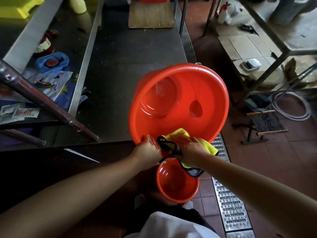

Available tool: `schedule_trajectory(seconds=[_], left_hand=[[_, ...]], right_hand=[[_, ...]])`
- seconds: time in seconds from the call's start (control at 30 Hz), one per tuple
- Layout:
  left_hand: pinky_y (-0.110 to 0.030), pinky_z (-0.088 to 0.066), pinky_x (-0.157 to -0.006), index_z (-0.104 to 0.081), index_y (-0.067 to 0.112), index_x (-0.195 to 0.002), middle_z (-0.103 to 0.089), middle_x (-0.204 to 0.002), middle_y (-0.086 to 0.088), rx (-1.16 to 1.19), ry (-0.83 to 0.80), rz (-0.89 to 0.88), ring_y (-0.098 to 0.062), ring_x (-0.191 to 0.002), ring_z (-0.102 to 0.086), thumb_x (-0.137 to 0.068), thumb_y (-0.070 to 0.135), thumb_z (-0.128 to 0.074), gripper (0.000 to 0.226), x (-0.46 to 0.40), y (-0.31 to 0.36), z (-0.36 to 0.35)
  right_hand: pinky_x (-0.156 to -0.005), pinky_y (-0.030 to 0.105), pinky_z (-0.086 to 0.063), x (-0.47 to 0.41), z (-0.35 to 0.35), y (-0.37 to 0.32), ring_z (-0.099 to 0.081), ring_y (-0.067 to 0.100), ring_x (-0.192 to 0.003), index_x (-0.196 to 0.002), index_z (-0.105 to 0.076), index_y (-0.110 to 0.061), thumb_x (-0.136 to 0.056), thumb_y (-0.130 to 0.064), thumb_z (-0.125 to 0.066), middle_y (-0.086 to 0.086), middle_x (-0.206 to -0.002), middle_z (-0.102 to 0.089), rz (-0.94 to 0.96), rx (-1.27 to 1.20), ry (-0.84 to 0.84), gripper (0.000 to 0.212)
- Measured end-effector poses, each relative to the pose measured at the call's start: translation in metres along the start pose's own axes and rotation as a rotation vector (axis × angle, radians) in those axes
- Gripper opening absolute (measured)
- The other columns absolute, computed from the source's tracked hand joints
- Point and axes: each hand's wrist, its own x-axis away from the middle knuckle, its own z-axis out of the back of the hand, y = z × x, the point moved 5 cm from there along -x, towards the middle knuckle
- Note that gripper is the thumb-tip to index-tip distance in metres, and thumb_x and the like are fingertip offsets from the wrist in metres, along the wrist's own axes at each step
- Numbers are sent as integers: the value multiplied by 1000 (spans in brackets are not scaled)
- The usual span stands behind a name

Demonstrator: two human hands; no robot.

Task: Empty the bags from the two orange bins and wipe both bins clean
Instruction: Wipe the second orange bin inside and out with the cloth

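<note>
**Yellow cloth on the rim of the tilted orange bin**

A large round orange plastic bin [180,103] lies tipped on the corner of a dark stainless-steel worktable [130,54], its open mouth facing the camera and its near rim overhanging the table edge. No bag shows inside it; the smooth base and a hole in the side wall are visible.

The left hand [149,147] grips the near rim, fingers laid over the lip, steadying the bin. The right hand [190,148] presses a yellow microfibre cloth with a dark trimmed edge [178,134] flat against the rim just beside the left hand; the fingers lie fairly straight on top of the cloth, and a loose corner of it hangs down below the wrist.

Directly beneath the hands, a smaller round orange plastic bin [176,182] stands upright on the reddish tiled floor [283,160], open and without a bag, next to a perforated metal drain grating [229,206].

A blue plastic tub [53,62] and a printed plastic bag [51,83] lie on the lower shelf at left.
</note>
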Motion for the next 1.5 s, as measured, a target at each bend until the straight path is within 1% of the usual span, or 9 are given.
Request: schedule_trajectory(seconds=[0.23, 0.8, 0.9, 0.97, 1.17, 1.23, 1.33, 1.4, 1.5], left_hand=[[-47, -59, -69, -76, 5, -77, -70, -72, -21, -52, 132, -69, -36, -68, -69, -82, 34, -37, 49, 16, 17, 17], [-54, -57, -70, -74, -8, -84, -68, -85, -33, 111, 187, 66, -49, -77, -67, -56, 59, -83, 74, 1, 31, -24], [-52, -57, -74, -75, -5, -91, -70, -92, -32, 23, 184, 87, -47, -82, -69, -67, 61, -75, 70, 7, 27, -25], [-52, -57, -74, -74, -6, -94, -69, -95, -32, -26, 167, 101, -47, -84, -69, -70, 53, -77, 63, 9, 26, -27], [-49, -58, -76, -75, -4, -96, -70, -96, -30, -163, 98, 98, -45, -85, -70, -59, 24, -82, 47, 15, 20, -38], [-49, -58, -79, -74, -3, -99, -70, -98, -29, -214, 128, 74, -44, -88, -70, -66, 25, -75, 43, 17, 21, -38], [-49, -57, -81, -74, -3, -101, -69, -101, -30, -204, 186, 64, -44, -92, -69, -89, 28, -41, 47, 13, 19, -36], [-48, -58, -80, -74, -3, -102, -70, -101, -29, -188, 178, 51, -43, -90, -70, -84, 38, -62, 46, 7, 19, -35], [-48, -59, -75, -76, -1, -95, -72, -94, -27, -86, 126, 57, -41, -83, -71, -60, 45, -85, 58, 6, 19, -34]], right_hand=[[-120, 45, -21, -43, -1, 14, -22, 21, -150, -154, -26, -35, -98, -37, -42, -3, -163, -25, -155, 11, -74, 59], [-118, 48, -19, -119, -34, -21, -28, 27, -146, -147, -39, -29, -92, -33, -56, 7, -155, -37, -214, -294, -113, 58], [-85, 33, -52, -119, -22, 5, -63, 23, -106, -126, -53, -42, -87, -49, -58, -1, -120, -64, -278, -337, -5, 39], [-63, 27, -46, -123, -10, 22, -64, 17, -84, -109, -57, -37, -87, -55, -57, -7, -95, -61, -391, -350, 167, 28], [-71, 30, -43, -154, -34, -34, -65, 27, -100, -116, -53, -26, -94, -22, -55, 4, -118, -60, -138, -293, 15, 23], [-69, 25, -47, -156, -26, -25, -64, 20, -86, -113, -54, -27, -91, -28, -55, -5, -97, -61, -80, -325, -10, 22], [-49, 23, -42, -158, -12, 12, -62, 11, -68, -101, -56, -28, -86, -32, -58, -12, -77, -57, -325, -349, 138, 16], [-33, 20, -35, -156, -15, 17, -60, 14, -54, -94, -54, -24, -90, -30, -57, -4, -71, -58, -526, -403, 180, 8], [-73, 34, -58, -154, -28, -9, -65, 29, -102, -128, -51, -22, -97, -31, -52, 9, -119, -61, -437, -369, -17, 32]])
